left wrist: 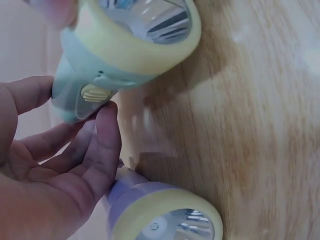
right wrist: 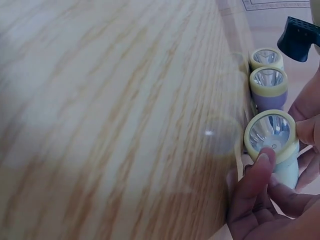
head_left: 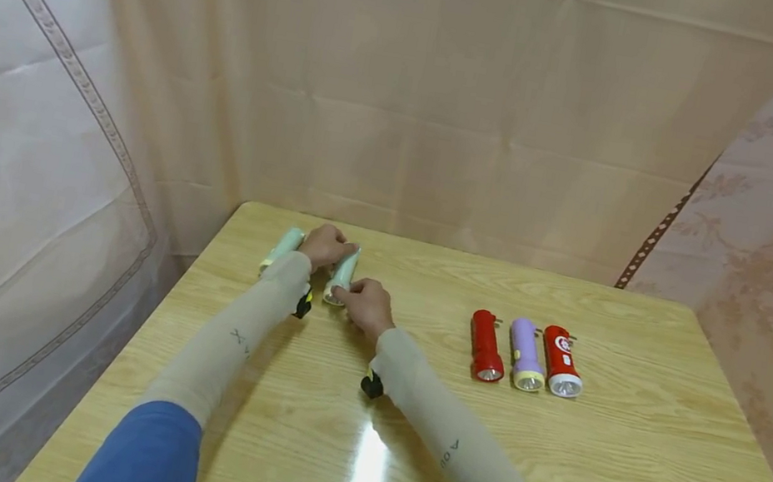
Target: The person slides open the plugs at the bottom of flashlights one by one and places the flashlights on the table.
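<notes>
A mint-green flashlight (head_left: 346,267) with a pale yellow head lies on the table's far left part. At its tail end, my left hand (head_left: 326,247) pinches the body between thumb and fingers. My right hand (head_left: 370,306) holds the lens end, a fingertip over the rim in the right wrist view. Close beside it lies a purple flashlight (left wrist: 129,197) with a yellow head, hidden behind the left hand in the head view. Another mint-green flashlight (head_left: 285,246) lies left of the left hand, partly covered by the wrist.
On the right half of the wooden table (head_left: 593,468) lie a plain red flashlight (head_left: 484,342), a purple flashlight (head_left: 525,346) and a red flashlight with a white rim (head_left: 558,352), side by side. A beige curtain (head_left: 454,100) hangs behind the far edge.
</notes>
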The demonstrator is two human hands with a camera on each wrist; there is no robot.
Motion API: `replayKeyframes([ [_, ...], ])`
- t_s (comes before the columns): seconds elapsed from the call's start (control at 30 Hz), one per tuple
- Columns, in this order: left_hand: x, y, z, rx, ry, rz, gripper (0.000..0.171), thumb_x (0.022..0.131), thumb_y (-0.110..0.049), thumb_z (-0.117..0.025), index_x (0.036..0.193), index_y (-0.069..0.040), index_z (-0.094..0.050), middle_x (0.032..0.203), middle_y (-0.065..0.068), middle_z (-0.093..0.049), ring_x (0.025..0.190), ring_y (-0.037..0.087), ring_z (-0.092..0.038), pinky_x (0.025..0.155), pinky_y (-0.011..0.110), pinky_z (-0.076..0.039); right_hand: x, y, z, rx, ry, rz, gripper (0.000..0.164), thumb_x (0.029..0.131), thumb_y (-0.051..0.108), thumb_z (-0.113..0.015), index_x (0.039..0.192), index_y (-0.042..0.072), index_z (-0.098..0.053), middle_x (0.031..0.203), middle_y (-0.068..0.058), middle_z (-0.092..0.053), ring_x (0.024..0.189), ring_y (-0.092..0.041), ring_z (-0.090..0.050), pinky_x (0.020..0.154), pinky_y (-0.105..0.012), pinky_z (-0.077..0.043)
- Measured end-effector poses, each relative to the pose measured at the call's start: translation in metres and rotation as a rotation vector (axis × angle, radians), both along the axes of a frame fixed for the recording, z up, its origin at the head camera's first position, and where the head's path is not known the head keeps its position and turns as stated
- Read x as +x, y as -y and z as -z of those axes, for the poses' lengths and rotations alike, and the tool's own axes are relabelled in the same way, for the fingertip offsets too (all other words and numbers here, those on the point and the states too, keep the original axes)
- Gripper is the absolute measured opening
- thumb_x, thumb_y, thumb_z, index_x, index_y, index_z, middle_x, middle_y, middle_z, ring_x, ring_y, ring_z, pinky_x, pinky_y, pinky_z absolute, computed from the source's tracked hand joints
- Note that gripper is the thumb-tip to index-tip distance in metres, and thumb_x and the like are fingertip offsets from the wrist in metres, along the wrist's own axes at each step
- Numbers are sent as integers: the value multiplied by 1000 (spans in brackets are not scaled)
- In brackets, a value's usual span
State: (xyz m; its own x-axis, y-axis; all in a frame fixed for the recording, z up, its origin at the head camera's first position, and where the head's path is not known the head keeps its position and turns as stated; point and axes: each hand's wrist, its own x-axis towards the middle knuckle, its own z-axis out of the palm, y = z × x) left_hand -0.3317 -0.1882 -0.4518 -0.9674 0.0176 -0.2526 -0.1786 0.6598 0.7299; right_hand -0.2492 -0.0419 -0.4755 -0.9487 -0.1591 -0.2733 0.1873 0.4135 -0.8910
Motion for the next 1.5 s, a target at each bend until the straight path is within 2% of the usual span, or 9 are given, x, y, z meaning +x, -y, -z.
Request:
replayKeyframes([
  [0.13,-2,2,-2,26,19,-15,45,103,-35,-65,126,3,-66,115,16,-68,90,25,-65,74,34,-57,2,-2,2,-16,-17,-5,33,96,30,-74,111,2,-67,81,-13,-69,58,-17,-57,48,-28,-47],
  [0.3,-3,4,-6,76,31,-49,45,101,-35,-67,127,3,-66,121,17,-67,102,29,-64,83,38,-56,0,-7,7,-78,-17,-17,36,95,32,-76,113,3,-67,84,-12,-70,59,-18,-60,48,-28,-49],
  [0.47,0,5,-8,152,18,-85,43,101,-32,-68,124,4,-68,120,17,-66,101,28,-62,87,41,-56,-2,-11,10,-155,-3,-28,40,95,33,-75,120,2,-66,93,-13,-71,61,-18,-62,49,-28,-50],
  [0.63,2,8,-7,253,12,-119,44,100,-30,-69,125,5,-65,122,17,-64,102,30,-60,94,47,-54,-5,-13,15,-228,33,-38,48,96,37,-74,127,3,-62,89,-15,-72,58,-16,-62,47,-27,-51],
  [0.77,2,10,-4,283,8,-117,45,100,-29,-70,126,7,-65,123,19,-64,104,31,-62,97,47,-54,-6,-16,16,-246,57,-49,52,96,40,-75,130,4,-61,86,-16,-72,59,-16,-62,48,-28,-52],
  [1.03,1,11,0,283,-12,-111,44,99,-29,-72,128,4,-65,125,20,-65,98,30,-68,94,46,-56,-7,-19,14,-275,75,-43,48,95,34,-76,129,3,-62,73,-7,-61,55,-12,-48,49,-25,-40],
  [1.17,3,10,1,307,-16,-106,43,99,-29,-73,127,2,-66,130,20,-63,101,31,-68,93,45,-57,-6,-21,12,-279,69,-31,43,95,32,-77,125,3,-65,75,-5,-56,54,-9,-41,51,-26,-35],
  [1.5,10,3,-2,385,-26,-101,39,100,-23,-71,126,6,-66,124,23,-65,103,33,-70,90,43,-59,-3,-33,5,-263,82,-32,44,95,33,-76,126,3,-65,77,-3,-56,52,-8,-35,51,-26,-31],
])
